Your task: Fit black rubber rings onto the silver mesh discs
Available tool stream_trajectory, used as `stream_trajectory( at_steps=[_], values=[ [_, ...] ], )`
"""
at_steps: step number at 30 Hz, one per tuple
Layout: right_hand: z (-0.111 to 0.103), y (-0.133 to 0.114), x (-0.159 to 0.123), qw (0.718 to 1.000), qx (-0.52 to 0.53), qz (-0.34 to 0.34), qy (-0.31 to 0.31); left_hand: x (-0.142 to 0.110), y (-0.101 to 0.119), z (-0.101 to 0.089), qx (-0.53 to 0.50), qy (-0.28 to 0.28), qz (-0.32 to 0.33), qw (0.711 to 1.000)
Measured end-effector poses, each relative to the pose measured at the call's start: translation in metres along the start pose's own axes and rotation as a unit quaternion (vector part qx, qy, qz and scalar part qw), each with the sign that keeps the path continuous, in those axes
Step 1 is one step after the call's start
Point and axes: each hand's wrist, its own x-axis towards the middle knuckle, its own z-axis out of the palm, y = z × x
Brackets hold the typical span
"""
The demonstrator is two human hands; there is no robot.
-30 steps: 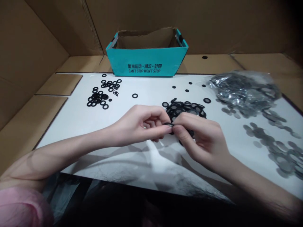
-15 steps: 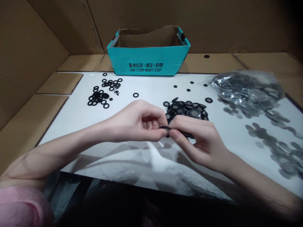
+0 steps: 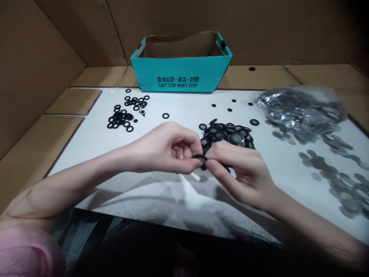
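Observation:
Between my two hands is a small black ring-shaped disc (image 3: 200, 157) with a greyish centre. My left hand (image 3: 175, 150) pinches its left side between thumb and fingers, the other fingers curled in. My right hand (image 3: 242, 169) grips the right side of the same disc with thumb and forefinger, and the fingertips of both hands almost meet. Just behind them lies a pile of black discs with grey centres (image 3: 225, 132), partly hidden by my right hand.
Black rings (image 3: 121, 117) lie scattered at the left, with a lone ring (image 3: 165, 115) nearer the middle. A turquoise box (image 3: 181, 75) stands at the back. At the right are a clear plastic bag (image 3: 300, 109) of discs and loose grey discs (image 3: 331, 173). Cardboard walls (image 3: 230, 30) surround the white tabletop.
Both hands have shifted slightly left and down in view with the disc pinched between them. The disc tilts a little differently. The piles look unchanged.

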Motion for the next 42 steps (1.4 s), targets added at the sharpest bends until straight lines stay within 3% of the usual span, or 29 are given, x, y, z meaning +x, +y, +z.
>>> stream_trajectory(
  at_steps=[6,10,15,23,33,42],
  values=[
    [-0.005,0.003,0.003,1.000,-0.016,-0.009,0.001,-0.001,0.000,0.005,0.022,0.017,0.044,0.999],
    [0.000,-0.001,0.000,0.999,0.002,0.013,0.040,-0.001,0.003,0.009,-0.042,-0.009,0.018,0.999],
    [0.008,-0.002,-0.005,0.998,0.008,-0.006,0.068,-0.001,0.006,0.002,-0.027,-0.046,-0.010,0.999],
    [0.006,0.002,-0.003,0.997,0.010,0.008,0.072,0.000,-0.001,0.007,0.071,0.073,0.103,0.989],
    [0.006,0.000,-0.006,0.995,0.040,0.022,0.089,0.002,-0.003,0.007,0.002,0.027,0.122,0.992],
    [0.005,0.008,-0.007,0.998,-0.043,-0.013,0.034,-0.001,0.000,0.006,0.134,0.036,0.107,0.984]
  ],
)
